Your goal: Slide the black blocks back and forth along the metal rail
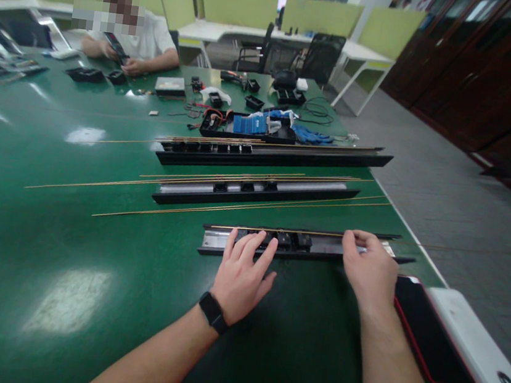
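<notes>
A black channel (330, 248) with a silvery inside lies nearest me on the green table (139, 301), with several small black blocks (301, 241) in it. My left hand (246, 271), a black watch on its wrist, is at the channel's left part with fingers spread. Toward the channel's right end, my right hand (370, 264) pinches a thin brass-coloured rod (325, 234) that runs along the channel's far edge. Farther back lie a second channel (255, 197) and a third (273, 156), with more thin rods (179, 207) beside and over them.
At the right edge lie a black tablet-like slab (434, 331) with a red rim and a white case (474, 342). Behind the channels are a black tray (285, 134) with blue items, blue gloves (311, 135) and cables. A person (147, 48) sits at the far left.
</notes>
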A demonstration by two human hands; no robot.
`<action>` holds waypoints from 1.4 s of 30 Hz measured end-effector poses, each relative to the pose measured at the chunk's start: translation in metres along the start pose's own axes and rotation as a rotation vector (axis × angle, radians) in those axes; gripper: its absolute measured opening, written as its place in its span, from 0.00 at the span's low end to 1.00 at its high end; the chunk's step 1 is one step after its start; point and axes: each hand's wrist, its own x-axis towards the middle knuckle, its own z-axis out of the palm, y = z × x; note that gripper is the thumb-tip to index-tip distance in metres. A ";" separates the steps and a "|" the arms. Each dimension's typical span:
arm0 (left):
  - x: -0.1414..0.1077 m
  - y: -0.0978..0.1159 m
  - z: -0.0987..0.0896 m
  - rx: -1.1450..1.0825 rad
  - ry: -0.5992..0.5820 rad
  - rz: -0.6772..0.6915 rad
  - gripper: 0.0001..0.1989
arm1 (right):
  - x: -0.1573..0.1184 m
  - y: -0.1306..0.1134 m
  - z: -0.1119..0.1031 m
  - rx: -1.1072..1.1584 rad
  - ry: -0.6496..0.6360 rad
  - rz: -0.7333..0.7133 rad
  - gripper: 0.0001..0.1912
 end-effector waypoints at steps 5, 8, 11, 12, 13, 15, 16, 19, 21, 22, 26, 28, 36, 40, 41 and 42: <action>0.000 0.000 0.000 0.005 0.002 0.003 0.31 | -0.004 -0.003 0.002 0.035 -0.002 -0.046 0.21; -0.001 0.000 0.001 0.013 0.004 0.004 0.31 | -0.007 -0.004 0.004 0.060 -0.001 -0.071 0.22; -0.001 0.001 0.001 0.018 0.004 0.000 0.32 | -0.008 -0.003 0.005 0.072 -0.003 -0.088 0.23; -0.001 0.001 0.001 0.018 0.004 0.001 0.32 | -0.009 -0.003 0.005 0.076 -0.006 -0.094 0.22; -0.001 0.001 0.001 0.018 0.004 0.002 0.32 | -0.009 -0.004 0.005 0.080 -0.010 -0.099 0.22; -0.001 0.001 0.001 0.017 0.004 0.003 0.32 | -0.011 -0.005 0.005 0.096 -0.014 -0.114 0.22; 0.000 0.001 0.001 0.017 0.004 0.002 0.32 | -0.011 -0.006 0.005 0.107 -0.014 -0.125 0.22; 0.000 0.001 0.001 0.016 0.003 0.000 0.32 | -0.014 -0.008 0.005 0.142 -0.017 -0.158 0.22; 0.000 0.001 0.001 0.013 0.003 0.001 0.32 | -0.016 -0.010 0.006 0.156 -0.028 -0.170 0.23; 0.000 0.001 0.001 0.012 0.003 0.001 0.32 | -0.017 -0.010 0.007 0.161 -0.032 -0.174 0.23; -0.001 0.001 0.001 0.007 0.001 0.003 0.31 | -0.020 -0.011 0.008 0.181 -0.038 -0.187 0.24; -0.001 0.002 0.001 0.007 -0.002 0.003 0.31 | -0.021 -0.012 0.009 0.186 -0.039 -0.188 0.24; 0.000 0.001 0.001 0.012 0.001 0.006 0.31 | -0.025 -0.012 0.012 0.174 -0.077 -0.241 0.23; -0.001 0.000 0.002 0.009 0.010 0.008 0.31 | -0.027 -0.013 0.014 0.191 -0.081 -0.281 0.23; -0.001 0.000 0.002 0.008 0.011 0.009 0.31 | -0.028 -0.014 0.015 0.196 -0.084 -0.291 0.23; -0.001 0.000 0.002 0.008 0.011 0.009 0.31 | -0.029 -0.015 0.015 0.199 -0.092 -0.303 0.23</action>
